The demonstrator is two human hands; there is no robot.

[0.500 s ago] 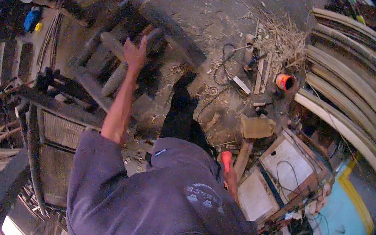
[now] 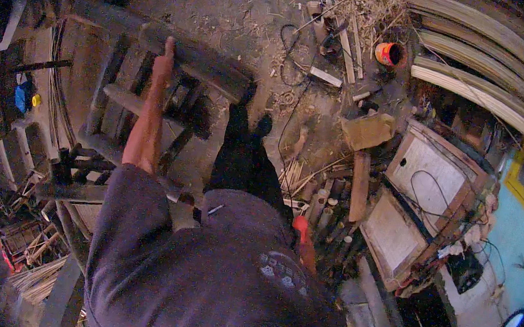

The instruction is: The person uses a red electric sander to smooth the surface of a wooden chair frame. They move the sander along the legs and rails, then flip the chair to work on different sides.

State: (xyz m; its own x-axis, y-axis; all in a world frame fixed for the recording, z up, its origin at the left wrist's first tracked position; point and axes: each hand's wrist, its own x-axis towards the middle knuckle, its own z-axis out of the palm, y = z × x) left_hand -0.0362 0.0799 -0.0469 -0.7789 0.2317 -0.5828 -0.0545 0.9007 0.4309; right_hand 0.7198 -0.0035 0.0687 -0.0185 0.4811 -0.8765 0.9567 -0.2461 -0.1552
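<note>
My left arm reaches forward, and my left hand [image 2: 165, 62] is at the dark wooden beam [image 2: 205, 70] of a large bench-like frame. One finger or thumb points up over the beam; the other fingers look curled against it, partly hidden. Thick rounded bars [image 2: 124, 99] join the frame beneath and behind my wrist. Low by my right side, my right hand [image 2: 308, 249] is closed around a red object [image 2: 300, 225], whose kind I cannot make out. My shirt hides part of that hand.
Curved pale strips [image 2: 479, 72] are stacked at far right, near an orange tin [image 2: 387, 53]. A cardboard-coloured block [image 2: 369, 132], cut bamboo pieces [image 2: 327, 216] and a wooden cabinet [image 2: 433, 167] stand to my right. A cable [image 2: 292, 125] crosses the floor, with shavings beyond.
My left hand has gone from spread fingers above the frame to lying against the beam. The beam has shifted left in view as my head turned. My right hand still holds the red object.
</note>
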